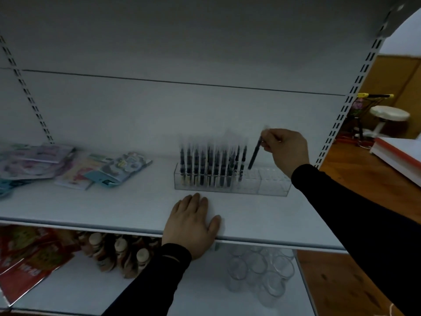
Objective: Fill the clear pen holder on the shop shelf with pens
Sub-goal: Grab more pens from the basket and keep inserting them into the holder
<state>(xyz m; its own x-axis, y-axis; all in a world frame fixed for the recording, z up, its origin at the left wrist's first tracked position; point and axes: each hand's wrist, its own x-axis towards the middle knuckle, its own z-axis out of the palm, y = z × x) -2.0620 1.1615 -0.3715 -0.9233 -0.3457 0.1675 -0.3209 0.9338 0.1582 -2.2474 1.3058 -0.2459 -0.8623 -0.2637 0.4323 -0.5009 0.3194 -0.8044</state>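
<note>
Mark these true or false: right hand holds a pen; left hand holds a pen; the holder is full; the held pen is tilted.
1. The right hand holds a pen. True.
2. The left hand holds a pen. False: it rests flat on the shelf.
3. The holder is full. False: its right part is empty.
4. The held pen is tilted. True.
</note>
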